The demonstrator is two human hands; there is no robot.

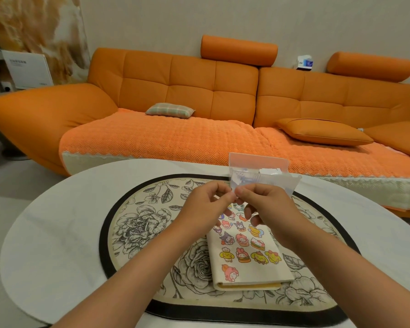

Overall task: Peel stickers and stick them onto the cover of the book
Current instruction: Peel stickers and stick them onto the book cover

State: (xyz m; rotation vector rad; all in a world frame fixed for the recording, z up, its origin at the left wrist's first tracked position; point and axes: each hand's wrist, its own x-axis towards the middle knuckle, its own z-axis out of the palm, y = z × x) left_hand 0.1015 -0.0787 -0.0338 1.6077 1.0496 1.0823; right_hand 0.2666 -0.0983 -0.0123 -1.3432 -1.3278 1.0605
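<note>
1. Head view, hands: the left hand point(206, 204) and the right hand point(270, 207) are raised side by side over the table point(57, 221). Their fingertips almost touch.
2. Head view, grip: each thumb and forefinger pinches the lower left corner of a clear sheet point(263, 178), which stands up behind the hands. The other right fingers curl loosely underneath. Whether a sticker has already lifted from the sheet cannot be told, as the corner is too small and glossy.
3. Head view, book: the book point(253, 271) lies closed on the mat point(133, 223), below the fingers and nearer the person. Its long axis runs away from the person, leaning slightly left. The right hand hangs over its far end and the left hand over its far left corner, so both seem about equally near.
4. Head view, next move: bare cover shows at the near right, beside the lone pink sticker, so a placement would likely travel down and toward the body.
5. Head view, count: two hands, one sheet, one book, one mat, one table. At least a dozen stickers point(243, 255) are on the cover, and more are hidden under the hands.
</note>
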